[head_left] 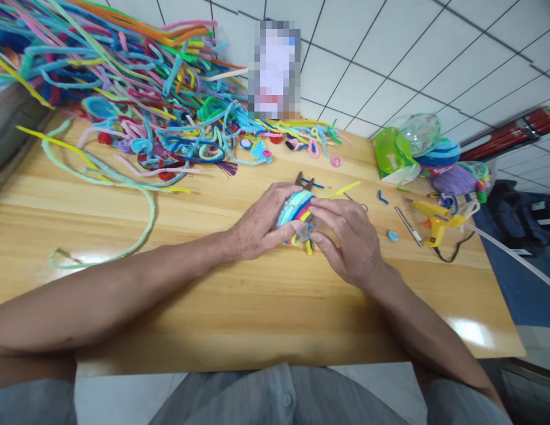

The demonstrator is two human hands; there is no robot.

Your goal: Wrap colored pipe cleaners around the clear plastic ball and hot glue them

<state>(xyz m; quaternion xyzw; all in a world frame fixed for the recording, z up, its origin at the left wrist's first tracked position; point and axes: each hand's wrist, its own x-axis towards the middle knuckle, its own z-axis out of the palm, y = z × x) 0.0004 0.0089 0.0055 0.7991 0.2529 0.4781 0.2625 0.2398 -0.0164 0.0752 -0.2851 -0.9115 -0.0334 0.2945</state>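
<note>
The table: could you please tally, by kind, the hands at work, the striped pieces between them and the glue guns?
Hands (left hand, right hand): 2
Striped piece: 1
Glue gun: 1
Total: 4

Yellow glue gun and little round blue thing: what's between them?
In the head view, a slim silvery tool lies between the glue gun and the blue thing.

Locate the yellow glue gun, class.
In the head view, the yellow glue gun lies on the right side of the table, beside a slim silver tool, right of the right hand.
</note>
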